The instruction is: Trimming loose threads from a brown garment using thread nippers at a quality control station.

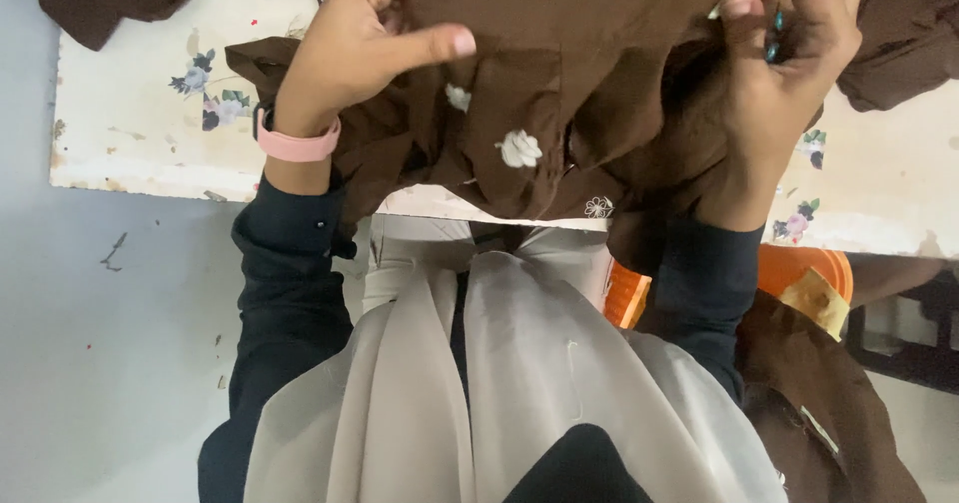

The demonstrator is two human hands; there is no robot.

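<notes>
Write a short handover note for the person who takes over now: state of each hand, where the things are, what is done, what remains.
Left hand, pink wristband: pinches the top edge of the brown fabric.
Right hand: grips the same edge, with a small dark tool among the fingers.
Fabric: brown, white flowers, held stretched above the floral-covered table; more brown cloth lies at the far edge.
Done: edge held taut.
Left: cannot tell from this view.

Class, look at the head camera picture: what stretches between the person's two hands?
A taut fold of the brown fabric with white flowers spans from the left hand to the right hand; each hand pinches it, seen in the head view.
</notes>
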